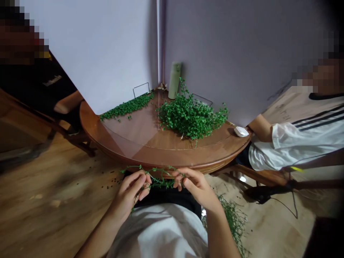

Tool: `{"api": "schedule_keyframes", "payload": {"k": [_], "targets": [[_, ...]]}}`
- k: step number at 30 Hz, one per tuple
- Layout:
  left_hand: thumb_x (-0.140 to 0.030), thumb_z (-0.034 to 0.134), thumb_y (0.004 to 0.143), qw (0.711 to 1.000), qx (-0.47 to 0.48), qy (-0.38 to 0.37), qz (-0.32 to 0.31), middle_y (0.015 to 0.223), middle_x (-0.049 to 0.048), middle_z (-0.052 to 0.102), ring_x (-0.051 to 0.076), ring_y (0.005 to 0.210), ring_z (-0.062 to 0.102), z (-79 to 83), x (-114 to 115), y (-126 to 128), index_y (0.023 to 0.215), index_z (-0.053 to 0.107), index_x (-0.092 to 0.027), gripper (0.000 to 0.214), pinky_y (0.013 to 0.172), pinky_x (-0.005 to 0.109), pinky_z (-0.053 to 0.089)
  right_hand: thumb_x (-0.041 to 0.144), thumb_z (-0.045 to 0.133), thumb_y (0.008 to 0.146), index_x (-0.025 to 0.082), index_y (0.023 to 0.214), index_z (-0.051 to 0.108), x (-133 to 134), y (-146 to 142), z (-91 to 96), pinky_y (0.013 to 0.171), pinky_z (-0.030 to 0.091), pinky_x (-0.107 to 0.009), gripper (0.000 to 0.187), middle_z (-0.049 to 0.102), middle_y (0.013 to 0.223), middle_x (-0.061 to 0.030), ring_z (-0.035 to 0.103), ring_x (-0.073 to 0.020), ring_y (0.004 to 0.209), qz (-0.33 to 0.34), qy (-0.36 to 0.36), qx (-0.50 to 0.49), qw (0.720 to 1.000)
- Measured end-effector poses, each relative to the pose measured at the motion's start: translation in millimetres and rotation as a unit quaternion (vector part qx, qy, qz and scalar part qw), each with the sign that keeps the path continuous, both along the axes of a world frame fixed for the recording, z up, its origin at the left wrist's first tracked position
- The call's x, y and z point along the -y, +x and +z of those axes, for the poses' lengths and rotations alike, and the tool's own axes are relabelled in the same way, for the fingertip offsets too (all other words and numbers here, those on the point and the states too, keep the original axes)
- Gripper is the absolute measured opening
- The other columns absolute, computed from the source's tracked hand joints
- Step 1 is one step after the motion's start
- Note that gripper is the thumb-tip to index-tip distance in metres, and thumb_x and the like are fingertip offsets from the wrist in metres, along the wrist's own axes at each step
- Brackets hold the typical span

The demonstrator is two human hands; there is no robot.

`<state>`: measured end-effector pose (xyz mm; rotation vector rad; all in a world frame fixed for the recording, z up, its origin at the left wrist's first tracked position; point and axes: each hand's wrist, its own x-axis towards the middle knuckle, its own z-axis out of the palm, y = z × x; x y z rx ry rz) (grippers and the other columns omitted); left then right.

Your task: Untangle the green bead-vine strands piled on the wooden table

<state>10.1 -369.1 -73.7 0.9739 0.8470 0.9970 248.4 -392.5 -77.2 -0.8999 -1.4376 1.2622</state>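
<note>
Close to my lap, at the table's front edge, my left hand pinches a thin green leafy sprig between thumb and fingers. Its stems stretch across to my right hand, whose curled fingers close on the other end. Exactly where the right fingertips grip is hard to see. Beyond both hands, a large heap of leafy sprigs lies on the round wooden table. A long low pile of small picked green bits runs along the white panel at the left.
Tall white panels stand on the table in wire holders. A green bottle and a white mouse-shaped object are there too. Bare stems lie by my right arm. One person sits at right, another at left.
</note>
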Motion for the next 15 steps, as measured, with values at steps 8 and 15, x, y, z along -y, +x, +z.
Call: {"api": "schedule_keyframes", "payload": {"k": [8,15], "targets": [[-0.055,0.067,0.09,0.998,0.025,-0.058,-0.017,0.052,-0.0058,0.047,0.006,0.05,0.038,-8.1,-7.3,-0.2,0.104,0.064,-0.016,0.04,0.051,0.019,0.025,0.034,0.063,0.099,0.027,0.122,0.063,2.3,6.0,-17.2,0.065,0.045,-0.026,0.024,0.066,0.08,0.002,0.057,-0.0106,0.063,-0.164,-0.029,-0.091,0.982],[-0.056,0.064,0.092,0.995,-0.02,-0.057,-0.08,0.075,0.0058,0.072,0.012,0.062,0.06,-5.4,-7.4,-4.3,0.115,0.07,-0.014,0.049,0.06,0.022,0.044,0.026,0.071,0.089,0.023,0.102,0.069,7.1,25.3,-9.6,0.054,0.036,-0.023,0.013,0.055,0.062,0.0048,0.047,-0.0093,0.054,-0.34,0.043,-0.199,0.918]]}}
